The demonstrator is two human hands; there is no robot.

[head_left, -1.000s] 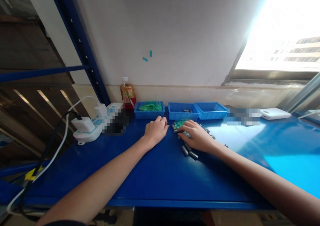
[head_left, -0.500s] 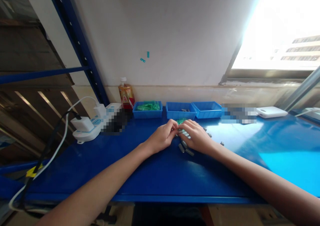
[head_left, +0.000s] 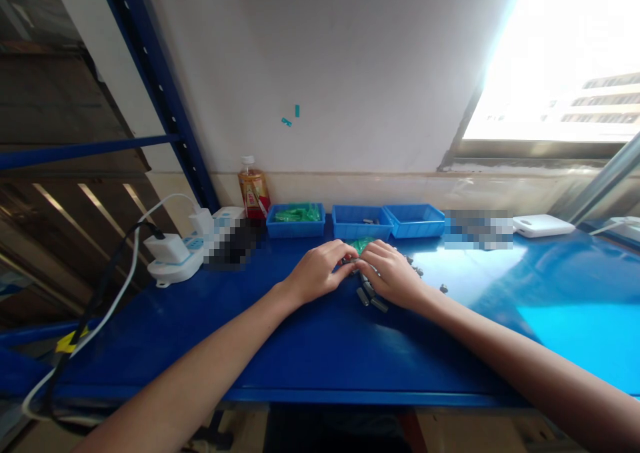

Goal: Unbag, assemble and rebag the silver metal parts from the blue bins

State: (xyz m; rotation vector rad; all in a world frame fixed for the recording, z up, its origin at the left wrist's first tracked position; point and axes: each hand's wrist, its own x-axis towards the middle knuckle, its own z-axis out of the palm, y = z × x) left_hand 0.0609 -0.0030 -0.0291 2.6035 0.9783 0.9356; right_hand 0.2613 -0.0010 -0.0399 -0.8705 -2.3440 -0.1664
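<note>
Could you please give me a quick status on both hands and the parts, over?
Left hand and right hand fingertip to fingertip over small grey cylinders; grip hidden. Green pieces just behind. Blue trays beyond, apart from hands.

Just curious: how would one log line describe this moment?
left hand: at grey parts pile | right hand: on pile | surface: blue bench

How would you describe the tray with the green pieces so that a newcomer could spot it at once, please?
Look along the back edge of the blue workbench, where three blue trays sit in a row. It is the leftmost tray, next to the orange drink bottle. Unlike the middle tray and the right tray, it is filled with bright green pieces.
</note>
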